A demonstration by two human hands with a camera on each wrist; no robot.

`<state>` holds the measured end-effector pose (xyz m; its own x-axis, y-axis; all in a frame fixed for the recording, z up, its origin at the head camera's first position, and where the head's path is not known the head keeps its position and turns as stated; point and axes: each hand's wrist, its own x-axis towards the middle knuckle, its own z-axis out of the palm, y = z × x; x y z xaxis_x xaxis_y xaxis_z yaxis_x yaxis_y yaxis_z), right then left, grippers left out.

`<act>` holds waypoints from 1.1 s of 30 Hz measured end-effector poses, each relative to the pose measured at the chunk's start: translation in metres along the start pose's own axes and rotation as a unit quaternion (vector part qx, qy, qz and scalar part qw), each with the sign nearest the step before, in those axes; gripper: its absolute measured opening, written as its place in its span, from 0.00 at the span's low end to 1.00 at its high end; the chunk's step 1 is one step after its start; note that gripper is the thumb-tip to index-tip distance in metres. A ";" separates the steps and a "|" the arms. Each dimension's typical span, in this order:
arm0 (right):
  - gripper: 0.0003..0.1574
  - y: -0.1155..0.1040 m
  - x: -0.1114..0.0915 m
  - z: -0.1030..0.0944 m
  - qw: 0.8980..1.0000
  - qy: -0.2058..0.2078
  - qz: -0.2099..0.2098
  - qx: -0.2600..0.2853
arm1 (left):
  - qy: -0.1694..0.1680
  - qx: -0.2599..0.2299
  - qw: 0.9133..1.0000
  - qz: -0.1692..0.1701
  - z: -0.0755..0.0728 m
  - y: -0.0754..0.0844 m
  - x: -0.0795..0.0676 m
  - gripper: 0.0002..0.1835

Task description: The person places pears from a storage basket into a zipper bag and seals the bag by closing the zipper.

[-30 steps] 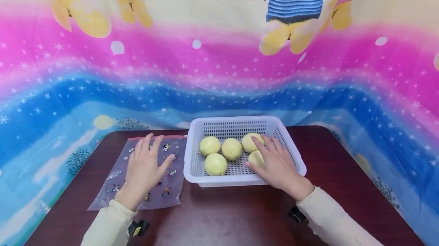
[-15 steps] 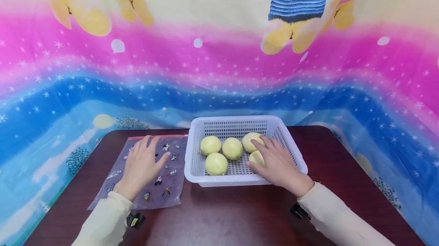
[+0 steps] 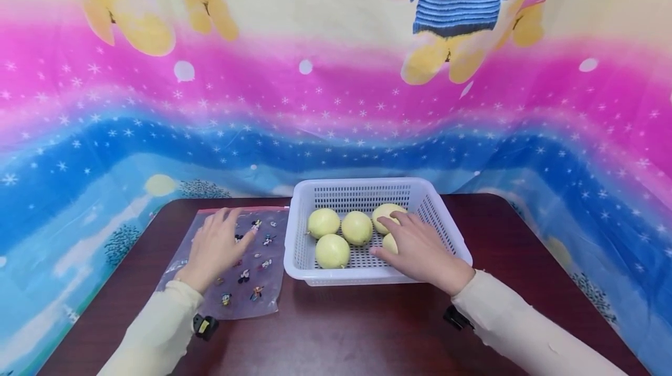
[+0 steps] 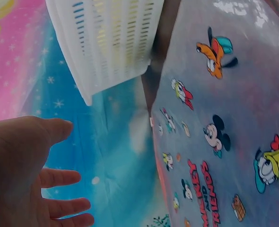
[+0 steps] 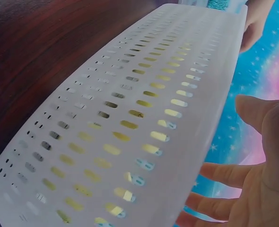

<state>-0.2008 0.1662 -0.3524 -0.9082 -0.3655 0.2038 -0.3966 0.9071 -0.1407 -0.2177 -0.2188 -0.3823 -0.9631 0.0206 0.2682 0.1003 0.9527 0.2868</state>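
A white perforated plastic basket (image 3: pixel 341 275) stands on the table, with several pale yellow-green pears (image 3: pixel 332 251) lying in its bottom. My right hand (image 3: pixel 420 248) hovers over the basket's right part, fingers spread and loosely bent above two pears, partly hiding them. The right wrist view shows that hand (image 5: pixel 253 179) beside the basket rim, palm empty. To the left, a clear zip bag (image 3: pixel 262 265) with printed cartoon figures lies flat. Over it hangs my left hand (image 3: pixel 212 248), fingers relaxed, thumb apart, holding nothing; the left wrist view shows the same hand (image 4: pixel 35 175) empty.
The dark reddish-brown table (image 3: pixel 357 329) carries the basket and the bag side by side, the bag's red zip edge (image 3: pixel 262 208) meeting the basket's left side. Behind and around the table hangs a colourful printed cloth (image 3: pixel 336 102). Black wrist devices (image 3: pixel 205 326) sit below both sleeves.
The left hand has drawn slightly leftward over the bag, its thumb a little lower. The right hand has edged slightly left over the pears. Basket, pears and bag stay put.
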 end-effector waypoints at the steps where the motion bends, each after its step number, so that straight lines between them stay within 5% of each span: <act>1: 0.43 -0.001 0.001 0.000 1.000 -0.002 -0.004 -0.001 | -0.002 0.001 1.000 -0.001 0.001 -0.001 0.001 0.35; 14: 0.41 -0.010 0.017 -0.009 0.999 -0.026 -0.031 0.003 | -0.031 0.008 0.999 -0.016 0.010 -0.010 0.015 0.36; 33: 0.43 -0.014 0.033 -0.013 0.996 -0.088 -0.012 0.020 | -0.078 0.011 0.997 -0.014 0.031 -0.021 0.034 0.36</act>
<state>-0.2237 0.1436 -0.3312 -0.9063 -0.4211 0.0356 -0.4205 0.8898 -0.1774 -0.2605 -0.2285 -0.4079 -0.9927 0.0387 0.1139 0.0685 0.9602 0.2709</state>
